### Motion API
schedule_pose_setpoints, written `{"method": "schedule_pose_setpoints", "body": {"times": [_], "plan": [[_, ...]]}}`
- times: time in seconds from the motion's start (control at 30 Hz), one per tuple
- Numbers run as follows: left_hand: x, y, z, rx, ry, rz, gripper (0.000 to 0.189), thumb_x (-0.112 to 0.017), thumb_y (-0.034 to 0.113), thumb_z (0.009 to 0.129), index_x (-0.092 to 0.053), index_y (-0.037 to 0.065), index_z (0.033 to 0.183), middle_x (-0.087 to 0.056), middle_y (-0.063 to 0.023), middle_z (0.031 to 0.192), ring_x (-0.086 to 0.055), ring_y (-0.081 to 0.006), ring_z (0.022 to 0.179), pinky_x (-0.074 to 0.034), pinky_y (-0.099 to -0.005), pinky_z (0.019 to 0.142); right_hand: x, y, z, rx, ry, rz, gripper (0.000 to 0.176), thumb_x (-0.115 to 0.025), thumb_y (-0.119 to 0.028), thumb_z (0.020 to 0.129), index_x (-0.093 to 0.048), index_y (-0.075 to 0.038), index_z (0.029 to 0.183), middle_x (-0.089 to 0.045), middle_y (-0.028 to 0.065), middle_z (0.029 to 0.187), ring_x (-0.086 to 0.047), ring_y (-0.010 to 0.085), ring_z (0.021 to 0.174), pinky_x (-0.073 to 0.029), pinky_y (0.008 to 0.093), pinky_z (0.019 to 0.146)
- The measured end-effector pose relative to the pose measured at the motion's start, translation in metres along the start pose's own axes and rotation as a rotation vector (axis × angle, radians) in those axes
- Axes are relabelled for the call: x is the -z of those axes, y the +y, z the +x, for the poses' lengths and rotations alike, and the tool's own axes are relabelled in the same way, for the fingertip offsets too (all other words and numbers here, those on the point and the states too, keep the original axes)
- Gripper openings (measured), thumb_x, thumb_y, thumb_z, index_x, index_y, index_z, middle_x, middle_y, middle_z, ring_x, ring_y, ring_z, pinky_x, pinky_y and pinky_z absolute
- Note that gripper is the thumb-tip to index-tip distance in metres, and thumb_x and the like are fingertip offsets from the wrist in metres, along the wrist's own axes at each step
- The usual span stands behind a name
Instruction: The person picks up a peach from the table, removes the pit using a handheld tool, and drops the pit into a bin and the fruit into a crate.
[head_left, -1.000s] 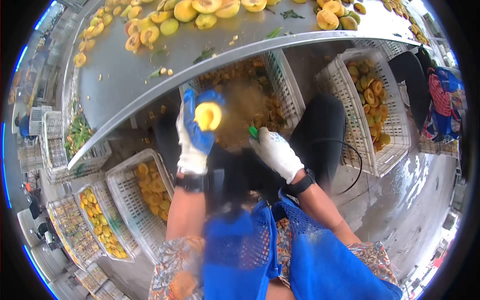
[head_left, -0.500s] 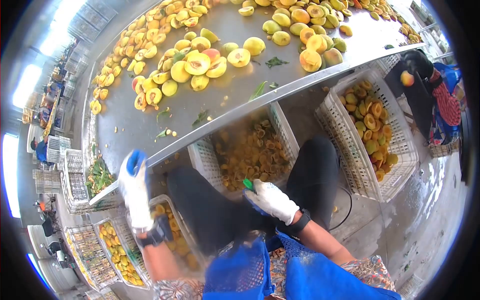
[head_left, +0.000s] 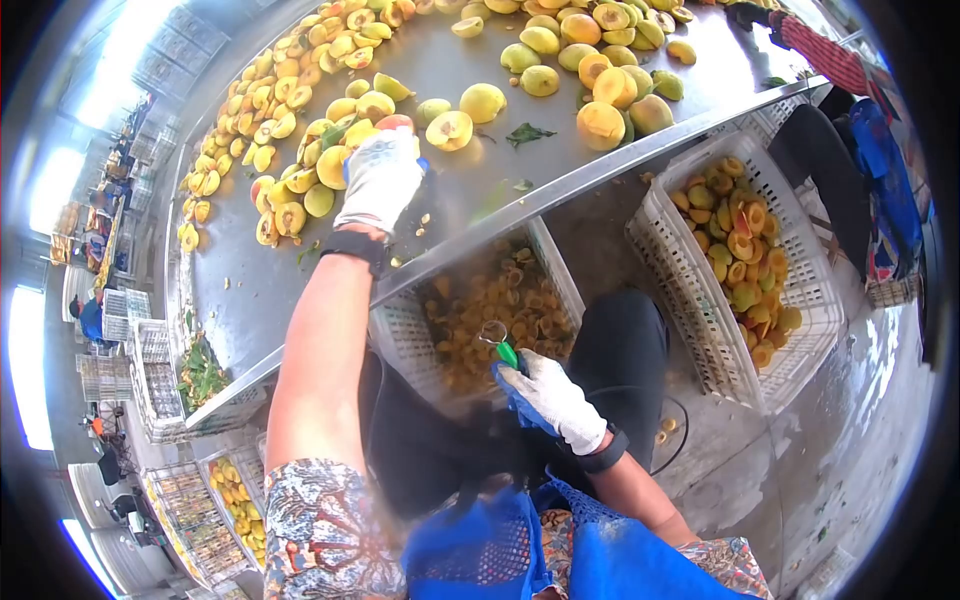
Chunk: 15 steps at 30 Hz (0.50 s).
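Observation:
My left hand (head_left: pixel 385 180), in a white glove with blue on the palm side, is over the steel table at a cluster of halved yellow peaches (head_left: pixel 320 200). Its fingers reach down among the fruit, mostly hidden behind the back of the glove, so their grip does not show. A reddish peach (head_left: pixel 394 122) peeks out just past the fingertips. Low over my lap, my right hand (head_left: pixel 550 400), gloved alike, is closed around the green handle of a pitting tool (head_left: pixel 507 354), whose thin metal loop points up and away. Below the loop is a crate of peach pieces (head_left: pixel 400 335).
The metal table edge (head_left: pixel 560 185) runs diagonally before me. A white crate of peach halves (head_left: pixel 700 350) stands on the right, beside a co-worker's dark-clad leg (head_left: pixel 815 160); that person's sleeve (head_left: pixel 825 55) reaches over the table. Leaves (head_left: pixel 203 372) fill a crate at left.
My left hand has moved from the table's near left edge up and right to the peach cluster. The pitting tool's loop now shows. The co-worker's arm has shifted onto the table.

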<state>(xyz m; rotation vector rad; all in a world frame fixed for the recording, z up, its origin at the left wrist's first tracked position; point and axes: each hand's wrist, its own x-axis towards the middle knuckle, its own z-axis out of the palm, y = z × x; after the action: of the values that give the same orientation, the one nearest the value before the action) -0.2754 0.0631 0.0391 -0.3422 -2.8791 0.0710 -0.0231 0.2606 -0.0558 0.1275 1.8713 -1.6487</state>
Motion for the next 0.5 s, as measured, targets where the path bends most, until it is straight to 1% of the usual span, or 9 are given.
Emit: {"method": "schedule_pose_setpoints", "body": {"times": [0.07, 0.1, 0.17, 0.23, 0.3, 0.33, 0.43, 0.47, 0.5], "plan": [[0.017, -0.005, -0.014, 0.084, 0.032, -0.172, 0.033, -0.068, 0.028, 0.084, -0.064, 0.005, 0.107, -0.069, -0.0189, 0.091, -0.067, -0.0342, 0.086, -0.053, -0.0426, 0.075, 0.002, -0.006, -0.004, -0.024, 0.021, 0.058, 0.033, -0.058, -0.035, 0.096, -0.056, -0.002, 0.098, -0.058, 0.0075, 0.066, -0.058, 0.0165, 0.053, -0.047, 0.0331, 0.05], [0.031, -0.011, -0.023, 0.179, -0.096, -0.285, 0.036, -0.07, 0.024, 0.083, -0.064, 0.002, 0.111, -0.07, -0.0157, 0.091, -0.069, -0.0272, 0.082, -0.055, -0.038, 0.072, 0.003, -0.011, -0.008, -0.043, 0.028, 0.089, 0.033, -0.059, -0.035, 0.096, -0.057, -0.002, 0.098, -0.058, 0.0066, 0.066, -0.057, 0.0152, 0.053, -0.046, 0.0321, 0.049], [0.039, -0.029, -0.057, 0.394, -0.164, -1.202, 0.038, -0.073, 0.02, 0.084, -0.063, 0.0, 0.115, -0.07, -0.0108, 0.095, -0.068, -0.0191, 0.082, -0.056, -0.0323, 0.068, 0.008, -0.028, -0.014, -0.07, 0.057, 0.292, 0.031, -0.061, -0.035, 0.095, -0.057, -0.004, 0.096, -0.055, 0.0029, 0.066, -0.052, 0.0115, 0.049, -0.043, 0.0287, 0.044], [0.065, -0.016, -0.103, 0.451, -0.209, -1.53, 0.036, -0.074, 0.016, 0.086, -0.062, -0.001, 0.116, -0.069, -0.0078, 0.1, -0.068, -0.0163, 0.088, -0.058, -0.03, 0.068, 0.01, -0.045, -0.016, -0.017, 0.045, 0.578, 0.03, -0.062, -0.034, 0.095, -0.057, -0.005, 0.097, -0.053, 0.0012, 0.064, -0.048, 0.0094, 0.047, -0.038, 0.0258, 0.041], [0.075, -0.003, -0.149, 0.414, -0.276, -1.886, 0.037, -0.072, 0.018, 0.089, -0.061, -0.001, 0.119, -0.068, -0.0099, 0.104, -0.069, -0.0194, 0.09, -0.06, -0.0332, 0.072, 0.005, -0.068, -0.017, 0.048, 0.045, 0.596, 0.029, -0.063, -0.033, 0.095, -0.057, -0.005, 0.098, -0.051, -0.0001, 0.063, -0.045, 0.0075, 0.046, -0.035, 0.0234, 0.04], [0.06, -0.006, -0.167, 0.342, -0.315, -1.981, 0.036, -0.066, 0.018, 0.093, -0.058, 0.0, 0.123, -0.066, -0.0142, 0.115, -0.067, -0.029, 0.105, -0.061, -0.0477, 0.08, 0.002, -0.076, -0.019, 0.132, -0.015, 0.633, 0.028, -0.064, -0.032, 0.095, -0.058, -0.005, 0.102, -0.051, -0.0004, 0.062, -0.044, 0.0071, 0.046, -0.034, 0.0228, 0.04], [0.037, 0.01, -0.21, 0.498, -0.286, -2.04, 0.037, -0.064, 0.018, 0.095, -0.057, 0.0, 0.126, -0.066, -0.0137, 0.118, -0.065, -0.0269, 0.109, -0.058, -0.043, 0.089, -0.019, -0.084, -0.015, 0.204, -0.036, 0.614, 0.033, -0.065, -0.034, 0.095, -0.06, -0.005, 0.109, -0.05, -0.0013, 0.062, -0.044, 0.0062, 0.046, -0.034, 0.0208, 0.041], [0.037, 0.015, -0.219, 0.51, -0.301, -2.069, 0.042, -0.064, 0.017, 0.095, -0.054, 0.0, 0.132, -0.064, -0.0133, 0.123, -0.065, -0.0253, 0.11, -0.055, -0.0399, 0.094, -0.022, -0.089, -0.017, 0.178, -0.003, 0.521, 0.038, -0.068, -0.034, 0.092, -0.059, -0.004, 0.114, -0.055, 0.0032, 0.064, -0.051, 0.0104, 0.05, -0.042, 0.0256, 0.046], [0.03, 0.017, -0.228, 0.521, -0.254, -2.139, 0.047, -0.063, 0.016, 0.095, -0.049, 0.0, 0.137, -0.061, -0.0134, 0.129, -0.064, -0.0253, 0.113, -0.053, -0.0389, 0.098, -0.028, -0.084, -0.015, 0.32, 0.107, 0.339, 0.038, -0.069, -0.033, 0.091, -0.059, -0.004, 0.115, -0.058, 0.0065, 0.067, -0.055, 0.0143, 0.053, -0.045, 0.0282, 0.05]]}}
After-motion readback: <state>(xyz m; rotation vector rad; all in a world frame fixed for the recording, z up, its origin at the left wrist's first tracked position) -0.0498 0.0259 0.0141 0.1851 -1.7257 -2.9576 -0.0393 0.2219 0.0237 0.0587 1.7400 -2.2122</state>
